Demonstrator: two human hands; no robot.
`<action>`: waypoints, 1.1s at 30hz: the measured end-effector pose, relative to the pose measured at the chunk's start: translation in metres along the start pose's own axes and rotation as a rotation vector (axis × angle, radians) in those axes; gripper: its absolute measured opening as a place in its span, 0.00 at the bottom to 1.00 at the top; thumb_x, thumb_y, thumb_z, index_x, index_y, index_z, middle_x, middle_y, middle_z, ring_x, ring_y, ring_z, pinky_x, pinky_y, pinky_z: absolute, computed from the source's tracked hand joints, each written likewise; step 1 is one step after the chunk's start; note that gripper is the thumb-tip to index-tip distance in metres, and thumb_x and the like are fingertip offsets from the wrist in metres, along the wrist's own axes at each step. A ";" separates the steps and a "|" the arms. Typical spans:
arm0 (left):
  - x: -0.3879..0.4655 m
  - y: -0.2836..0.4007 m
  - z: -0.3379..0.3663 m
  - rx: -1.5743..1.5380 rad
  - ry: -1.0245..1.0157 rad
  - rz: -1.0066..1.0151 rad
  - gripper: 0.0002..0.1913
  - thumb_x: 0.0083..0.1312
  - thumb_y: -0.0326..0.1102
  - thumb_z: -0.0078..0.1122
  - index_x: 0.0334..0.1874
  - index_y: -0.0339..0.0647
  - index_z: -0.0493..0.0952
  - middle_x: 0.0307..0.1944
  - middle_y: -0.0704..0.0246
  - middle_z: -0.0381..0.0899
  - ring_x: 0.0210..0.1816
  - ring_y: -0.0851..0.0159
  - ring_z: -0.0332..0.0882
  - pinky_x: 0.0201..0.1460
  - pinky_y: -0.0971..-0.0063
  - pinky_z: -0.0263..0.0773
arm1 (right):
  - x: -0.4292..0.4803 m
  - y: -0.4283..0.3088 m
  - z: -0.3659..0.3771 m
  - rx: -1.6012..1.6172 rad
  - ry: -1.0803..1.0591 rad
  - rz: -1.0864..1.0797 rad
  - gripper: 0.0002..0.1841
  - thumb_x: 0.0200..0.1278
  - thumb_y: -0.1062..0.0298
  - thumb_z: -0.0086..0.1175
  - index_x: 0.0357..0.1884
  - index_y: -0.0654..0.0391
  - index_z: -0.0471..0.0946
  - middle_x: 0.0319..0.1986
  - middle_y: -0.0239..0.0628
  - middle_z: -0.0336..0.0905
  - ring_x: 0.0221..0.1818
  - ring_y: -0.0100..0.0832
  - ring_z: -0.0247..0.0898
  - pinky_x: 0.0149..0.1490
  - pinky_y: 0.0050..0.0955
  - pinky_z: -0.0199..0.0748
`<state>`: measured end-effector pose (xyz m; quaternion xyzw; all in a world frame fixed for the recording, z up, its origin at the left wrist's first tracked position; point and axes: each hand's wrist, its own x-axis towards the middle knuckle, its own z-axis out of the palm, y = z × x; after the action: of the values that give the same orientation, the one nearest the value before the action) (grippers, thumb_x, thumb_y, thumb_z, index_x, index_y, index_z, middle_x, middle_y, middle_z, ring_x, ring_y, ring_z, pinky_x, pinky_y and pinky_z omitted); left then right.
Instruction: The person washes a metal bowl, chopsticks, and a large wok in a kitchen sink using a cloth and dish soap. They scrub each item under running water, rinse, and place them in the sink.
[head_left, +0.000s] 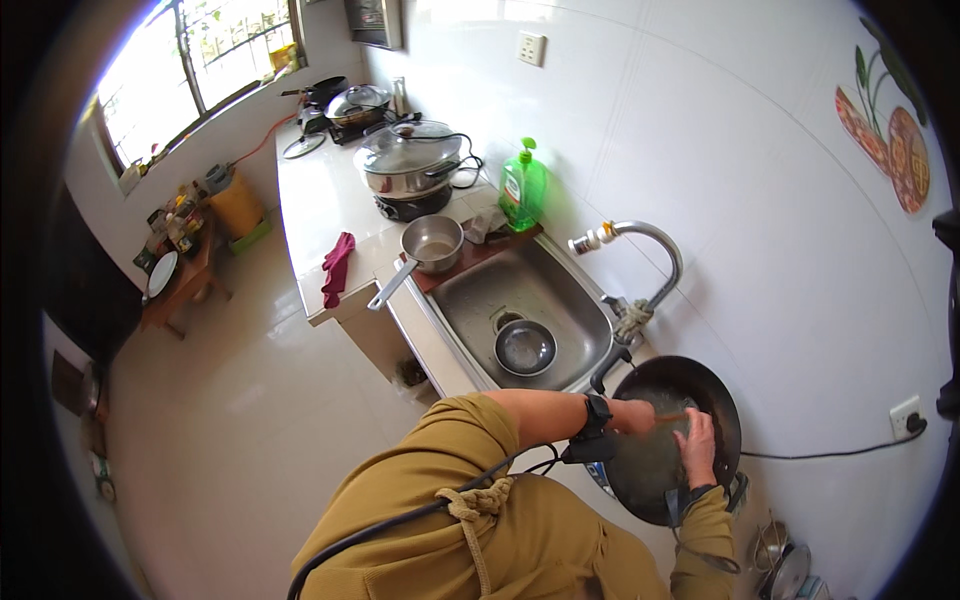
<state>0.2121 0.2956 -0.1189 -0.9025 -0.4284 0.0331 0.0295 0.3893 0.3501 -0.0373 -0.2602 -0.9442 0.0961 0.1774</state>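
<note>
A large dark wok (645, 480) with cloudy liquid in its bottom stands in front of me, right of the sink. Over it, my left hand (634, 416) is closed around one end of a thin brown stick-like piece (670, 418); its exact kind is unclear. My right hand (699, 446) has its fingertips at the other end, thumb held apart, and whether it grips the piece is not clear. The wok's black handle (611, 369) points toward the sink. A dark band with a small device is strapped on each wrist.
The steel sink (574, 289) holds a small dark bowl (525, 348) beneath the curved faucet (667, 251). A steel saucepan (433, 244), a green soap bottle (523, 187) and a lidded electric pot (409, 161) stand beyond. A power cord (825, 454) runs from the wall to behind the wok.
</note>
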 end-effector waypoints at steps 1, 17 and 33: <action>0.001 0.007 0.006 0.024 0.136 -0.123 0.02 0.38 0.32 0.60 0.16 0.46 0.78 0.18 0.70 0.77 0.24 0.61 0.77 0.23 0.66 0.71 | -0.012 0.014 0.002 -0.058 0.019 0.158 0.29 0.39 0.76 0.62 0.47 0.58 0.65 0.43 0.45 0.65 0.47 0.48 0.63 0.50 0.37 0.64; 0.024 0.026 0.008 -0.620 -0.635 -0.358 0.14 0.41 0.35 0.57 0.31 0.38 0.80 0.35 0.59 0.79 0.33 0.53 0.78 0.36 0.66 0.73 | -0.056 0.074 0.077 -0.167 -0.585 0.119 0.17 0.39 0.72 0.58 0.37 0.59 0.73 0.34 0.54 0.73 0.41 0.50 0.70 0.46 0.41 0.68; 0.002 0.060 0.003 -0.854 0.124 -0.334 0.11 0.63 0.35 0.42 0.26 0.36 0.69 0.13 0.65 0.65 0.10 0.65 0.63 0.09 0.71 0.56 | -0.026 0.005 0.097 0.681 0.293 0.594 0.12 0.60 0.74 0.43 0.42 0.60 0.77 0.38 0.41 0.78 0.41 0.31 0.73 0.47 0.24 0.67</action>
<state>0.2596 0.2595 -0.1266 -0.7527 -0.5406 -0.2057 -0.3144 0.3753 0.3316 -0.1356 -0.4570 -0.7087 0.4091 0.3486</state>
